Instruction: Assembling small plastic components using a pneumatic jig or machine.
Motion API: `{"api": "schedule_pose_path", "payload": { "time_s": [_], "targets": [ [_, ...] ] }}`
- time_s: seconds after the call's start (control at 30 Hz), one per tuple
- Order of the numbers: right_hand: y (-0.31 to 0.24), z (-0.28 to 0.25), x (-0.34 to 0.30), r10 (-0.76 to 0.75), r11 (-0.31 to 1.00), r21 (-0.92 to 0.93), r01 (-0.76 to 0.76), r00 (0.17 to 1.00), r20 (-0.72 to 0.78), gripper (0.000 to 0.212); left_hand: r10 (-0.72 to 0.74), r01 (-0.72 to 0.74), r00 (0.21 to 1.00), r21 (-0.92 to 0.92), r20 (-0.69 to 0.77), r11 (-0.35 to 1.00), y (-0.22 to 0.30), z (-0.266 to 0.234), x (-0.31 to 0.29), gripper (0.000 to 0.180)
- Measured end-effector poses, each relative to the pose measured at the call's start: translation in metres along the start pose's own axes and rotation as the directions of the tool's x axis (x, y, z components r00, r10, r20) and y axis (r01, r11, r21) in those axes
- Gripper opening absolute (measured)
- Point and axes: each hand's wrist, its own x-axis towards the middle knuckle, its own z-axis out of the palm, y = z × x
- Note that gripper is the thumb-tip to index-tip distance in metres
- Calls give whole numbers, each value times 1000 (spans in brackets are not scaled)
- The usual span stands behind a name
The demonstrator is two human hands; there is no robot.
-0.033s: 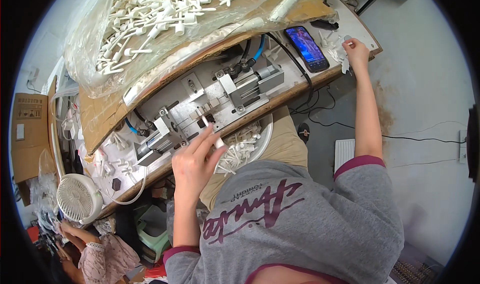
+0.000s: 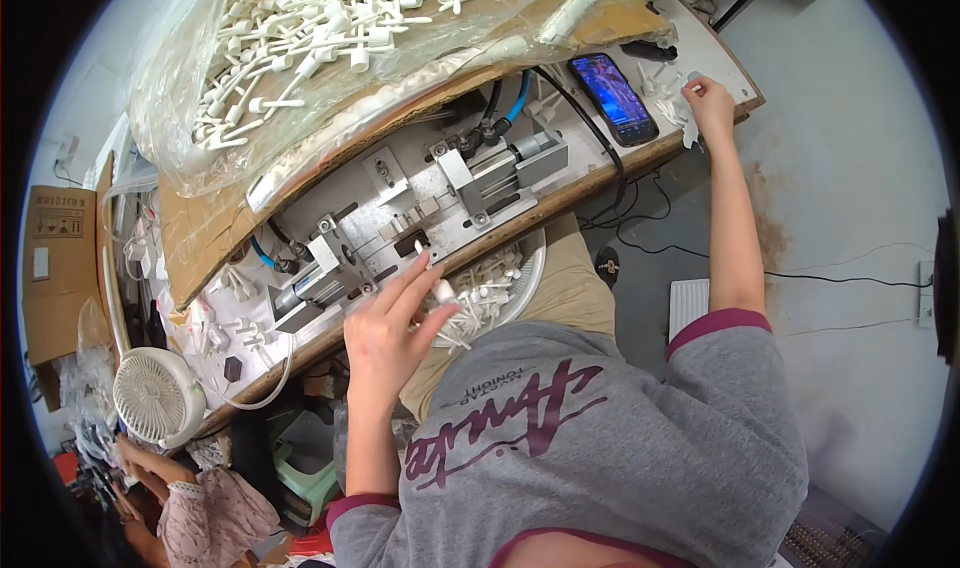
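Observation:
My left hand (image 2: 385, 328) is above the bench's front edge, its thumb and fingers spread apart. Right by its fingertips is a white plastic cap with a thin stem (image 2: 443, 290), partly behind the fingers and loose of the thumb. Below it, a pale basin (image 2: 532, 278) in my lap holds many such stemmed caps. Out at the bench's far right, my right hand (image 2: 710, 108) has its fingertips pinched together beside loose white pieces (image 2: 657, 80); what lies between them is too small to make out. A metal fixture (image 2: 412, 218) sits between two pneumatic cylinders (image 2: 495, 178) (image 2: 325, 268).
An open plastic bag of white stemmed caps (image 2: 330, 38) lies on cardboard (image 2: 190, 228) behind the fixture. A lit phone (image 2: 612, 98) rests near my right hand. At left stand a white fan (image 2: 158, 396) and a carton (image 2: 60, 268). Another person's sleeve (image 2: 210, 523) shows at lower left.
The stemmed cap has slipped slightly down and right, away from the fixture. My left thumb and fingers have spread wider. My right hand has barely moved.

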Motion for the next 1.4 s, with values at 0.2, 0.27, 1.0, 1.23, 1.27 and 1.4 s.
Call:
{"api": "schedule_pose_path", "payload": {
  "time_s": [0.2, 0.27, 1.0, 1.23, 1.27, 1.4],
  "targets": [
    [-37, -14, -14, 18, 997, -77, -30, 990, -140, 33, -46, 32, 986, -86, -161, 996, 1, -27, -7, 67],
    [-58, -22, -43, -31, 995, 90, 44, 989, -142, 32, -54, 37, 975, -82, -216, 996, -1, -38, -5, 62],
    [-304, -33, -120, -766, 412, 307, 858, 508, -394, 44, 153, 176, 843, 533, -515, 828, -135, -71, 165, 50],
    [-400, 15, -47, -942, 330, 265, 906, 333, 34, 81, 15, 238, 870, 445, -493, 863, -138, -57, 179, 11],
    [-407, 22, -36, -939, 344, 151, 927, 339, 60, 84, 20, 226, 862, 419, -507, 879, -133, -55, 180, 10],
    [-411, 62, -2, -889, 451, 82, 889, 440, 126, 83, 86, 164, 718, 287, -691, 944, -118, -53, 168, 14]
  ]
}}
